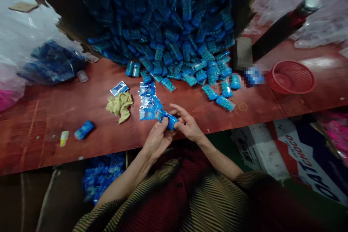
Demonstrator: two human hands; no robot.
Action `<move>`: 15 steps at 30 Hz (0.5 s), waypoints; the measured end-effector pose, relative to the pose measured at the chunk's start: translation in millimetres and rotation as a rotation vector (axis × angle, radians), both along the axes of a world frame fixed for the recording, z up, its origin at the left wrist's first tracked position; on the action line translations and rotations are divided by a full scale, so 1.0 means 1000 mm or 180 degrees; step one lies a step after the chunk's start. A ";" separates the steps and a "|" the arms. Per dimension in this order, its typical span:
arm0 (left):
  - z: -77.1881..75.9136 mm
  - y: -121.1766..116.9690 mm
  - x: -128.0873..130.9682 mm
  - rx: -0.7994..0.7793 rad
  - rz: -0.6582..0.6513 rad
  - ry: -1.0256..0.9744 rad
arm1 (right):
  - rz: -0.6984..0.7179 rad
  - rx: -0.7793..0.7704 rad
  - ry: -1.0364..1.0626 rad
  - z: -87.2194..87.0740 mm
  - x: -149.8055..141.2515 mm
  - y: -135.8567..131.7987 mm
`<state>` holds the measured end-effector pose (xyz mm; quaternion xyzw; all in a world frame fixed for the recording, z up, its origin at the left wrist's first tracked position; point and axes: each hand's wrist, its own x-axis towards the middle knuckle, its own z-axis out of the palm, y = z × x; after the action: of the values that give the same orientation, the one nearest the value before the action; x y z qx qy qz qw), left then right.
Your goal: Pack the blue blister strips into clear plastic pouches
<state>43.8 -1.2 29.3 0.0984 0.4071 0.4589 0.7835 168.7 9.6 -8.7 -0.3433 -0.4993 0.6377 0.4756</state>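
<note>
A small bottle (169, 120) with a blue cap and a printed blue wrapper is held between my hands, tilted above the table's front edge. My left hand (157, 139) pinches it from below, with the thumb on its side. At the cap end, my right hand (190, 127) grips with thumb and bent fingers; its upper fingers stand partly away. Just beyond lies a strip of blue printed wrappers (148, 103). Left of the strip are a crumpled yellow-green cloth (121, 106) and a loose blue-and-white wrapper (119, 88). A wrapped bottle (84, 130) lies farther left.
Clear bottles of blue balls (176, 52) spill from a dark box onto the red table (108, 137). To the right are a grey block (243, 53), dark flask (285, 27) and red basket (292, 78). Below the edge are blue packed pieces (104, 175) and a carton (304, 159).
</note>
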 end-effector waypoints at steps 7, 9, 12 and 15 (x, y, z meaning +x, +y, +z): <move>-0.006 0.000 0.004 -0.0126 0.0234 0.0141 | -0.0329 0.0133 -0.0232 -0.011 -0.009 -0.005; -0.007 0.000 0.003 -0.0137 0.0242 0.0150 | -0.0379 0.0160 -0.0354 -0.013 -0.008 -0.003; -0.007 0.002 -0.004 -0.0171 0.0059 0.0041 | -0.0136 0.0029 -0.0218 -0.015 -0.002 0.003; -0.006 0.002 -0.009 -0.0162 -0.0117 -0.0061 | 0.0241 -0.0183 0.0201 -0.016 0.001 0.008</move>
<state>34.7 0.8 23.8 0.0815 0.4094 0.4349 0.7979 170.2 17.2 -24.9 -0.3174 -0.4782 0.6798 0.4565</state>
